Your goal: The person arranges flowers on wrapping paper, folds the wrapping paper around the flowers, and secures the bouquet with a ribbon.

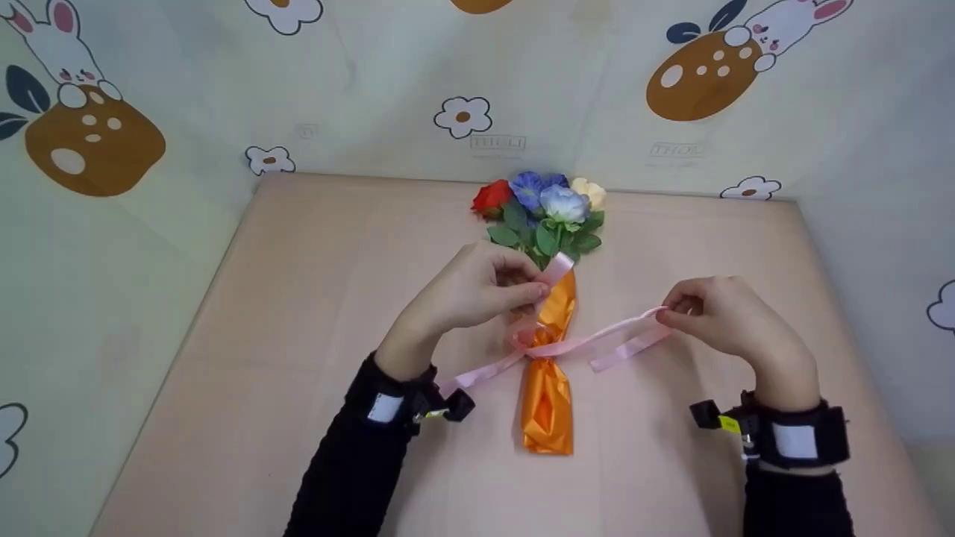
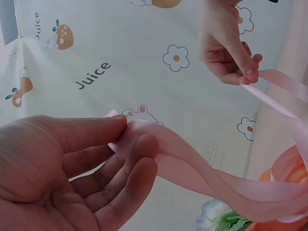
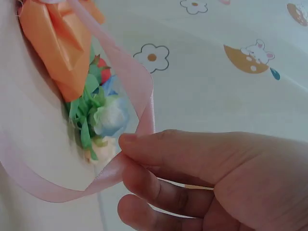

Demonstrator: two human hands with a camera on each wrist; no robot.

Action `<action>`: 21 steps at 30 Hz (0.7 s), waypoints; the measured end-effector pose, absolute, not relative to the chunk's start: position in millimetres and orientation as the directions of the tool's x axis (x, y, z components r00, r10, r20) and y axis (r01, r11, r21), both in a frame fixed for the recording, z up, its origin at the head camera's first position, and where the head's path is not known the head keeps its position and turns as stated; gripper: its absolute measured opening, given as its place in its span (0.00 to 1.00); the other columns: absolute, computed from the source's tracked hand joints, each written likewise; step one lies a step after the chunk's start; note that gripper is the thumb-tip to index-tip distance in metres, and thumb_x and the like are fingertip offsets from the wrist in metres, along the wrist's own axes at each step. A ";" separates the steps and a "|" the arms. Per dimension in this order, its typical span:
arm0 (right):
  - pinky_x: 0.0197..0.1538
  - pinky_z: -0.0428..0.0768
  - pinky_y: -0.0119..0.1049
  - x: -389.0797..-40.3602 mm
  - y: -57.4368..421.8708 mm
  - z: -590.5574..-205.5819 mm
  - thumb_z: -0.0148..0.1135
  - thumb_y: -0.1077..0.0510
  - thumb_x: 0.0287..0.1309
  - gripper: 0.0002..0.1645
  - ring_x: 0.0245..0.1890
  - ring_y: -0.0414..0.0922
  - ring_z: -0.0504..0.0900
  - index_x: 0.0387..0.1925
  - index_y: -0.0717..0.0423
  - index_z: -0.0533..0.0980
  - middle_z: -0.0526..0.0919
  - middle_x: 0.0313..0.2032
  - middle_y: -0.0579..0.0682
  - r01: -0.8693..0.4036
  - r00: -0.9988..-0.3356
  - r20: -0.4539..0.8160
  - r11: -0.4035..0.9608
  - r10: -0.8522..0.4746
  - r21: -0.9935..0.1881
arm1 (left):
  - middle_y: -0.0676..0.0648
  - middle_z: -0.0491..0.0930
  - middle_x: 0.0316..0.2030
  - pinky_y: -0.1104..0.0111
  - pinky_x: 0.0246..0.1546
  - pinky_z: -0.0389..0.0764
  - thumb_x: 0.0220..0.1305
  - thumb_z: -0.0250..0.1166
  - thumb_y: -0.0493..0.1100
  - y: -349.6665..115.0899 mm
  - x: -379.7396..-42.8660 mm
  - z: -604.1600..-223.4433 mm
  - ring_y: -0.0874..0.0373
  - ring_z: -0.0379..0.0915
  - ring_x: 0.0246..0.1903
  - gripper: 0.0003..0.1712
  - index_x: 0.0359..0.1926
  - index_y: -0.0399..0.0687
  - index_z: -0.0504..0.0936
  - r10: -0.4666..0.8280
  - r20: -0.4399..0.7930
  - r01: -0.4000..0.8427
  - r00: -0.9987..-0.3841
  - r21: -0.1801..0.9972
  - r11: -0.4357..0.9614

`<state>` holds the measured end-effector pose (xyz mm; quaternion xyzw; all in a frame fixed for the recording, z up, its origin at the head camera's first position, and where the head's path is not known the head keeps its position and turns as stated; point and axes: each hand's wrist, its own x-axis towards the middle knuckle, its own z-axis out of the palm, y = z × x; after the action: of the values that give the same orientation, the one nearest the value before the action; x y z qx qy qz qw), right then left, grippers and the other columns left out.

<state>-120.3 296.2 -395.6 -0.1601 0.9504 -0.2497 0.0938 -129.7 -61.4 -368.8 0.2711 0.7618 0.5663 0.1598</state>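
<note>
A bouquet of artificial flowers (image 1: 565, 204) in red, blue and cream lies on the table, its stems wrapped in orange paper (image 1: 548, 418). Around the narrow middle of the wrap runs a pink ribbon (image 1: 556, 348). Just above that spot, my left hand (image 1: 489, 287) pinches one stretch of ribbon between thumb and index finger, a short end sticking up past the fingertips. Off to the right, my right hand (image 1: 716, 317) pinches another stretch, pulled out sideways from the wrap, with a tail hanging below it. In the right wrist view the ribbon (image 3: 130, 84) bends at the thumb tip.
The bouquet lies on a pale pinkish tabletop (image 1: 298, 298). Behind its far edge stands a light backdrop (image 1: 373, 89) printed with rabbits, fruit and flowers. Black bands with small cameras are strapped on the left wrist (image 1: 395, 399) and right wrist (image 1: 794, 432).
</note>
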 end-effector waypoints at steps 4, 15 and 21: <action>0.34 0.75 0.37 -131.3 301.5 -406.2 0.72 0.55 0.64 0.05 0.32 0.46 0.78 0.36 0.53 0.86 0.85 0.30 0.46 -0.202 -0.949 -0.115 0.848 -0.293 -0.491 | 0.47 0.87 0.33 0.64 0.36 0.88 0.68 0.71 0.38 -61.7 -127.8 -366.1 0.54 0.83 0.29 0.05 0.43 0.42 0.90 0.579 0.063 0.221 -0.813 0.953 0.206; 0.38 0.78 0.43 -143.7 290.8 -419.8 0.72 0.59 0.62 0.11 0.39 0.53 0.81 0.44 0.59 0.87 0.88 0.36 0.55 -0.098 -0.953 -0.211 0.880 -0.218 -0.466 | 0.46 0.86 0.35 0.62 0.39 0.88 0.69 0.70 0.38 -57.7 -119.6 -358.6 0.51 0.83 0.32 0.07 0.45 0.40 0.89 0.538 0.183 0.271 -0.823 0.959 0.088; 0.40 0.79 0.42 -130.5 260.7 -387.5 0.69 0.53 0.67 0.13 0.38 0.48 0.82 0.49 0.54 0.86 0.88 0.37 0.49 -0.212 -0.954 -0.068 0.815 -0.293 -0.540 | 0.49 0.87 0.35 0.64 0.38 0.87 0.68 0.71 0.39 -51.3 -116.2 -360.3 0.54 0.83 0.31 0.07 0.44 0.42 0.90 0.542 0.200 0.309 -0.816 0.944 0.117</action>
<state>-130.5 260.7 -387.5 -0.1331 0.9497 -0.2737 0.0741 -116.2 -51.3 -360.3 0.2870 0.7410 0.5993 0.0970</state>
